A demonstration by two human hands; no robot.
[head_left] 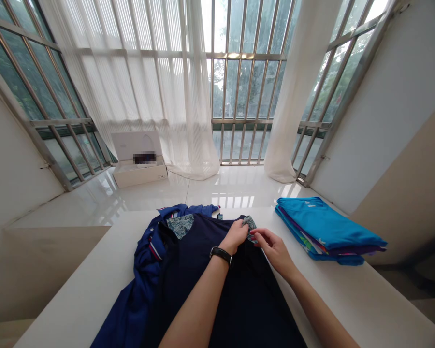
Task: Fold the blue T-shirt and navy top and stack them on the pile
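A dark navy shirt (239,299) with patterned shoulder patches lies spread over the white table in front of me. My left hand (235,236), with a black band on its wrist, pinches the shirt's right patterned shoulder patch. Close beside it, my right hand (271,247) has its thumb and fingers closed on the same patch's edge. The other patterned patch (181,225) lies flat at the left shoulder. Under the navy shirt and to its left is a crumpled blue polo shirt (145,275) with striped trim.
A stack of folded clothes (326,227), bright blue on top, sits on the table's right side. An opened white box (141,171) stands on the glossy sill (235,186) at the back left. Sheer curtains (166,87) hang before the barred window.
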